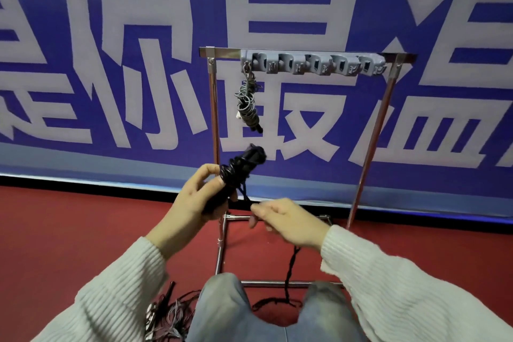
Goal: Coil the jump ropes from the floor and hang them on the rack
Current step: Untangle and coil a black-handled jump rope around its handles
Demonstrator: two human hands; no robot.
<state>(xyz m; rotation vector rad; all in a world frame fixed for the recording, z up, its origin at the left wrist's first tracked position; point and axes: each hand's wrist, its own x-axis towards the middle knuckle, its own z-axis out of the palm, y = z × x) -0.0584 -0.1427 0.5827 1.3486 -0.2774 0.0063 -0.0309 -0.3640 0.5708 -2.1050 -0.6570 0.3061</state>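
Rack point(213, 97) hooks point(311, 64) hold one coiled rope point(247, 103).

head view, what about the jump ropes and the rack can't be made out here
- Black jump rope: handles hidden under its own windings and the left hand, head view.
- Its loose tail: the end passes behind the person's knees.
- Rope pile on the floor: tangled, cut off by the bottom edge; count unclear.
- Grey coiled rope on the rack: which hook holds it is too small to tell.
- Right hand: motion-blurred where it pinches the rope.
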